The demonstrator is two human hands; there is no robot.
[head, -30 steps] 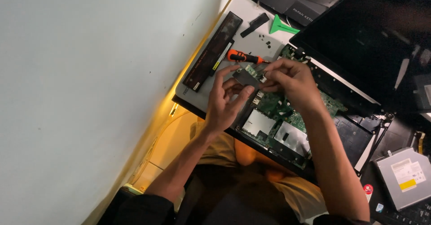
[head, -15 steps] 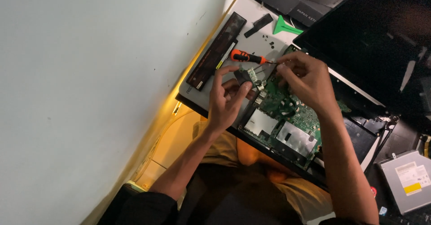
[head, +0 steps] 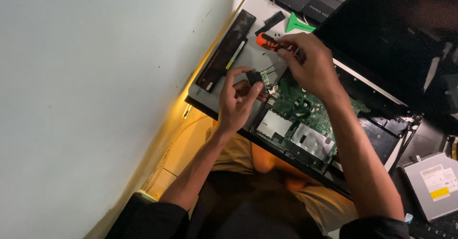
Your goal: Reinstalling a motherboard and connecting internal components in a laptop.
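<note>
While the left hand (head: 237, 100) pinches a small part (head: 255, 78) at the green circuit board's (head: 305, 108) corner, the right hand (head: 310, 65) grips an orange screwdriver (head: 269, 41), seemingly mid-unscrewing, which calls for steady tip placement.

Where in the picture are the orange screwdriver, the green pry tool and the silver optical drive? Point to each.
orange screwdriver (head: 265, 40), head view, on its orange handle.
green pry tool (head: 296, 24), head view, on its flat middle.
silver optical drive (head: 431, 184), head view, on its metal top.
</note>
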